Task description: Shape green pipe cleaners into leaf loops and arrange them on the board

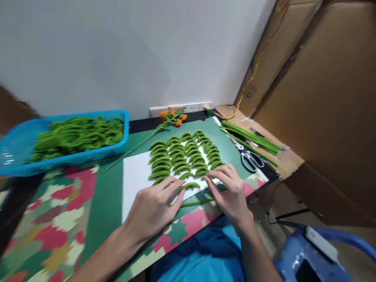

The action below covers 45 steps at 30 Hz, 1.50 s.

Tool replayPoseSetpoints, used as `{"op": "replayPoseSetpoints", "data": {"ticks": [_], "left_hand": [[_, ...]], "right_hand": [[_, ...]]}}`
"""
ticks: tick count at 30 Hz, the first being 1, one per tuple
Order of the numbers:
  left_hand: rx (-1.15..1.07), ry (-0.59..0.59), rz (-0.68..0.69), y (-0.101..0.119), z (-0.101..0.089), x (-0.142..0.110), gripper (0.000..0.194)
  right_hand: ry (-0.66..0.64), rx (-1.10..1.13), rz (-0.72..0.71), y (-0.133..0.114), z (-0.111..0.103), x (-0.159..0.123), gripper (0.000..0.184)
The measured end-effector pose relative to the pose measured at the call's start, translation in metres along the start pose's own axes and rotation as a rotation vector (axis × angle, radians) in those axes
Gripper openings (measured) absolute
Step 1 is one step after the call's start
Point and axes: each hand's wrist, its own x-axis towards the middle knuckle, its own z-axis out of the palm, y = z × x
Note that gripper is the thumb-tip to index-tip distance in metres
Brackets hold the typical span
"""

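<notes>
Wall (141, 58): Where the counter (141, 126) ends at the back, a plain pale wall rises behind everything.
Cardboard panels (317, 117): tall and brown, they close off the right side.
Counter: its black top shows along the back; green sheeting covers much of the rest, with a pink, cream and green pattern at the left and along the front.
Blue tray (126, 133): it sits at the left end, heaped with fuzzy green pieces (79, 135).
White sheet (135, 176): it lies flat in the middle, partly hidden by the left hand (157, 203).
Left hand: its grip is a narrow gap between thumb and forefinger, at the left end of the nearest curved piece (190, 186); from here I cannot tell whether it has hold of it.
Right hand (230, 192): thumb and forefinger almost meet near the front of the third column; whether that grip pinches anything, I cannot tell.
Orange flower (169, 114): it rests near the wall, its long green stalk slanting down to the left.
Green stems (252, 137): several lie together at the right.
Scissors (252, 160): they lie just beside those stems, handles toward the front.
Loose stem (196, 203): it runs crosswise in front of the white sheet, between the hands.
Curved pieces (178, 154): arched, green and fuzzy, they lie in four columns, mostly on the white sheet; the nearest one is there too, between the two hands.
</notes>
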Motion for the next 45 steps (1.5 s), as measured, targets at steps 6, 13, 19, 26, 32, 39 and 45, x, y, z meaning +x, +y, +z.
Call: {"op": "replayPoseSetpoints", "data": {"ticks": [6, 13, 19, 26, 32, 39, 45], "left_hand": [[-0.066, 0.142, 0.123, -0.013, 0.005, -0.003, 0.026], [-0.093, 0.157, 0.425, -0.017, 0.015, -0.01, 0.029], [-0.187, 0.076, 0.501, -0.005, 0.014, -0.004, 0.021], [-0.188, 0.089, 0.487, -0.006, 0.023, -0.012, 0.022], [-0.201, 0.061, 0.456, -0.006, 0.023, -0.015, 0.028], [-0.252, 0.043, 0.441, -0.001, 0.016, -0.009, 0.025], [-0.23, 0.035, 0.431, -0.002, 0.017, -0.011, 0.027]], "right_hand": [[0.249, -0.193, 0.16, 0.068, -0.044, 0.013, 0.017], [0.248, -0.398, 0.352, 0.155, -0.106, 0.018, 0.034], [0.08, -0.406, 0.353, 0.175, -0.124, 0.017, 0.04], [0.121, -0.42, 0.385, 0.174, -0.125, 0.017, 0.036], [0.088, -0.398, 0.383, 0.173, -0.124, 0.016, 0.023], [0.057, -0.449, 0.342, 0.178, -0.121, 0.013, 0.023], [-0.066, -0.445, 0.271, 0.175, -0.122, 0.022, 0.028]]}}
